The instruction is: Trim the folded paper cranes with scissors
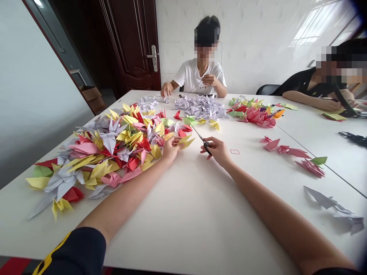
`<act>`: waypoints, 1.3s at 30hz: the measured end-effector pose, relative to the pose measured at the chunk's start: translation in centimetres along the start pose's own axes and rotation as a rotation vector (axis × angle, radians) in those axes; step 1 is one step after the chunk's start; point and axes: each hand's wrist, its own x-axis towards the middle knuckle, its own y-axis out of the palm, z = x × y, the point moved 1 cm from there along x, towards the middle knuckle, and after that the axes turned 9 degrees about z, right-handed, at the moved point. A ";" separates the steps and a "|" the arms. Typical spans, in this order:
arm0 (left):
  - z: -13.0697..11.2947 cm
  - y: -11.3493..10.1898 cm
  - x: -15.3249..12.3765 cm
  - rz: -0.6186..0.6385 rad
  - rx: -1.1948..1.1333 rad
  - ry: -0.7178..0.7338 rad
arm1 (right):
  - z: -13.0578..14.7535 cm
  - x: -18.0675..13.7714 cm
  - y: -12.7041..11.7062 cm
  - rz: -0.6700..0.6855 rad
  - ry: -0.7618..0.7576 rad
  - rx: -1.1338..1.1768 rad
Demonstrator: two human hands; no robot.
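My left hand [171, 150] pinches a yellow paper crane [187, 142] at the right edge of a large pile of folded paper cranes [134, 139] in red, pink, yellow, green and pale lilac. Fingers of my right hand [219, 151] are wrapped round the black handles of a pair of scissors [207, 146]. Its thin blades point away from me and up to the left, close to a green paper crane [189, 120]. A small gap separates the scissors from the yellow crane.
Across the white table [197, 214] a person in white [186, 72] handles a thread near a lilac crane heap [202, 107]. Another person in black [301, 86] leans over paper at the right. A mixed crane heap [260, 116], pink cranes [311, 167] and grey-lilac cranes [334, 206] lie rightward.
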 end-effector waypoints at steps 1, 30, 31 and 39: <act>0.1 0.0 0.1 -0.009 0.007 0.009 | 0.0 0.1 -0.3 -0.005 -0.011 -0.010; 0.8 -0.4 0.6 0.012 0.265 0.092 | 9.0 -2.1 -2.6 0.177 -0.071 -1.353; 0.8 -0.4 0.6 0.007 0.269 0.091 | 9.0 -2.2 -2.6 0.181 -0.067 -1.365; 0.6 -0.4 0.5 0.004 0.287 0.098 | 9.0 -2.1 -2.3 0.190 -0.041 -1.410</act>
